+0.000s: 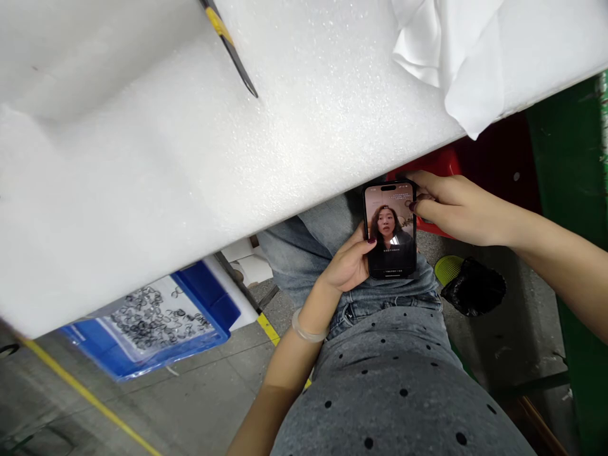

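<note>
Worktop (190,158): white-covered, carrying a yellow-and-black tool (222,30) and a white cloth (456,57) whose corner overhangs the edge.
Phone (389,231): over the lap (304,253), just off the worktop's near edge, a person on its lit display.
Left hand (349,265): holding the phone from its left side.
Right hand (460,206): at the phone's upper right edge; cannot tell whether it grips.
Blue bin (202,304): below the worktop, left, with small dark pieces (142,316).

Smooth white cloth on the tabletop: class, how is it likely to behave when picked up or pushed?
The smooth white cloth is probably floppy: it lies in soft folds, one corner drooping past the edge of the white foam-like tabletop. It looks thin, so likely light. Pushed, it may bunch up along those creases.
</note>
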The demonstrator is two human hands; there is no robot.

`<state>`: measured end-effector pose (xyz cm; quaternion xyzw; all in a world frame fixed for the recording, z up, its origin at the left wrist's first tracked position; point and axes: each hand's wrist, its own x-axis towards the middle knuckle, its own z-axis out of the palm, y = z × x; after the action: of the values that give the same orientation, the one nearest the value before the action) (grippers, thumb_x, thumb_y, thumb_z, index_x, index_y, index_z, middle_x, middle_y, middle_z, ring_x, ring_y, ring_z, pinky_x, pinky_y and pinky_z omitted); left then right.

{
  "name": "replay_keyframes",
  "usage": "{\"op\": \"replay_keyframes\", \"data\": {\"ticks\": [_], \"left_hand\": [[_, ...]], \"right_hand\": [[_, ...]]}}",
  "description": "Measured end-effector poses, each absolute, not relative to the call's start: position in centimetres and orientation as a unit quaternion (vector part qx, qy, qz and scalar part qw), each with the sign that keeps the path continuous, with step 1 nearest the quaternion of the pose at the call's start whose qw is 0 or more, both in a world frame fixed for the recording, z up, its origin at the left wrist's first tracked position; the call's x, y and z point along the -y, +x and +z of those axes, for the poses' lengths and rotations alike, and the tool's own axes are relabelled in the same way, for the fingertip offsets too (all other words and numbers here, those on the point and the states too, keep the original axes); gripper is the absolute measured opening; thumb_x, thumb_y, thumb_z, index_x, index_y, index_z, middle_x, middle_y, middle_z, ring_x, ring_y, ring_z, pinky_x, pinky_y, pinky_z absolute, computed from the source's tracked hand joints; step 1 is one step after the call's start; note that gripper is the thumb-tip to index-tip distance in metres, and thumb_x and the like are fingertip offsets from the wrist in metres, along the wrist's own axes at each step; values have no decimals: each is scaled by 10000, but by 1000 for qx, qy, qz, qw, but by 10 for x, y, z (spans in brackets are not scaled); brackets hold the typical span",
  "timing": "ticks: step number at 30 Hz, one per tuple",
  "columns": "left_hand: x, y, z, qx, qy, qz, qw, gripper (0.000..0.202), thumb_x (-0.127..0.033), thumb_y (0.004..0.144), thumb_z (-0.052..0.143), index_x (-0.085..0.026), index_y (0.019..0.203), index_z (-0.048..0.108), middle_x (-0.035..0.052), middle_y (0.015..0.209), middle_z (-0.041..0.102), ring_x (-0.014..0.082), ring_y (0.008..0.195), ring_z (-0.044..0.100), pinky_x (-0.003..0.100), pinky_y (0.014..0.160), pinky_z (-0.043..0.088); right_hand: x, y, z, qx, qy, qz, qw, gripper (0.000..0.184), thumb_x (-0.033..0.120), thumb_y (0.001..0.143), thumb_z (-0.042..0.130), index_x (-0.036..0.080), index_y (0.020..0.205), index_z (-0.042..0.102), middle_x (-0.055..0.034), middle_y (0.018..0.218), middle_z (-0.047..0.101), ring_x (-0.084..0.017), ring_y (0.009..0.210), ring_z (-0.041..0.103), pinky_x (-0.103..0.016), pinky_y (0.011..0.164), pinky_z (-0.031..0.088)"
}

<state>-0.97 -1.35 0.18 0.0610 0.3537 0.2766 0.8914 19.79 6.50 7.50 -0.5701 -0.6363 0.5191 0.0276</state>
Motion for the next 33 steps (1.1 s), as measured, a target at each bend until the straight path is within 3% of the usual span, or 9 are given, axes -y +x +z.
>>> {"op": "replay_keyframes", "data": {"ticks": [8,12,14,18,27,33], "left_hand": [[14,-5,6,-369,76,311,873,547,-301,855,660,-273,1378,500,42,1331,658,264,1338,553,471,1169,395],[13,-7,5,-344,87,293,888,748,-102,680,646,-294,1383,475,17,1304,668,265,1282,592,494,1173,375],[13,-8,3,-335,93,286,893,830,-83,622,624,-305,1403,455,19,1312,661,279,1282,588,505,1163,381],[12,-9,1,-351,104,271,890,802,-130,641,631,-308,1405,459,28,1369,621,290,1289,572,501,1135,413],[12,-10,-2,-330,102,274,897,735,-152,663,641,-299,1367,488,34,1329,636,296,1319,546,511,1156,385],[10,-9,3,-342,78,279,894,629,-189,750,643,-277,1356,501,39,1301,652,283,1315,554,498,1153,391]], "right_hand": [[-65,198,73,617,-568,544,43,391,214,837,504,189,1216,597,-75,1001,691,-288,890,658,-380,772,517],[-66,198,73,608,-575,546,42,408,209,844,509,191,1245,588,-89,1064,691,-309,964,657,-420,837,523],[-66,198,72,607,-575,546,44,380,211,854,509,201,1223,600,-82,1073,692,-307,974,658,-421,849,526],[-66,198,71,601,-573,555,50,319,241,873,524,210,1175,624,-67,1054,694,-292,939,661,-395,824,535],[-67,198,73,609,-568,552,50,431,292,881,467,126,1261,586,-112,1097,681,-312,991,646,-400,844,485],[-67,198,73,612,-560,556,51,398,277,882,467,130,1230,593,-96,1086,681,-304,1018,632,-367,831,474]]}}
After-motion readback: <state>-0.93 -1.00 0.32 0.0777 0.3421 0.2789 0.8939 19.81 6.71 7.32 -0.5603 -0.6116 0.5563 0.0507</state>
